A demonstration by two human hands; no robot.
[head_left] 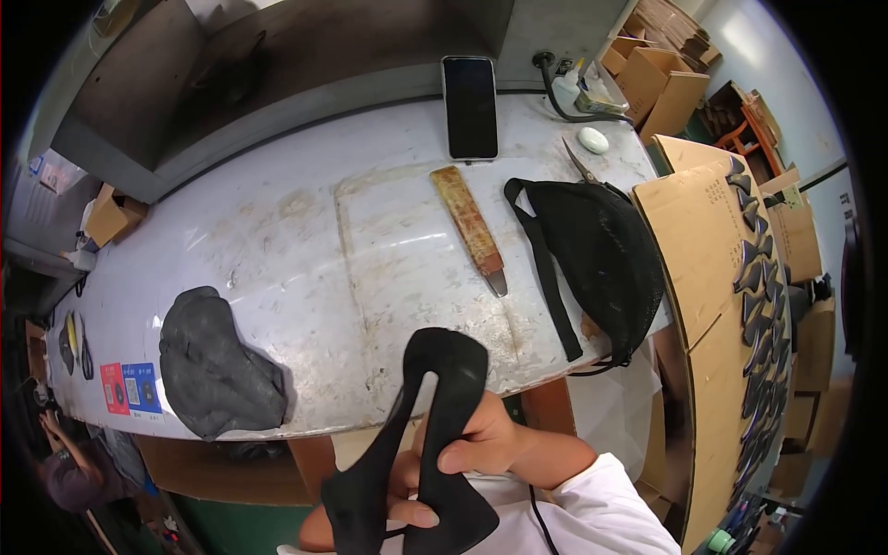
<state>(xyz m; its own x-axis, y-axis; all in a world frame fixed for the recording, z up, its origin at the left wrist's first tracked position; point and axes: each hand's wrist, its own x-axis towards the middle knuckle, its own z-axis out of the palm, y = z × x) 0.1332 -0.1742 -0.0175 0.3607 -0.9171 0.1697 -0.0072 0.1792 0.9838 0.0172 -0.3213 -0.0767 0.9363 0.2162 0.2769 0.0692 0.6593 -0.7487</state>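
Low in front of me, at the table's near edge, a black high-heeled shoe (pixel 450 356) is held up with its broad rounded end toward the table. My right hand (pixel 486 439) grips its right side, thumb pressed on the black surface. From below, my left hand (pixel 412 511) closes around the shoe's lower part, its thumb showing and some fingers hidden behind the shoe. Beyond it on the table lies a knife (pixel 469 227) with a worn, wrapped handle, its short blade pointing toward me. A black pouch bag (pixel 597 250) with a strap rests to the right.
A phone (pixel 471 109), scissors (pixel 579 161) and a white oval object (pixel 593 141) lie toward the back of the table (pixel 277 250). At left are a dark grey lump (pixel 217 365) and red and blue cards (pixel 129 388). Cardboard (pixel 689 268) with several black pieces (pixel 754 287) stands right. A co-worker (pixel 79 472) is far left.
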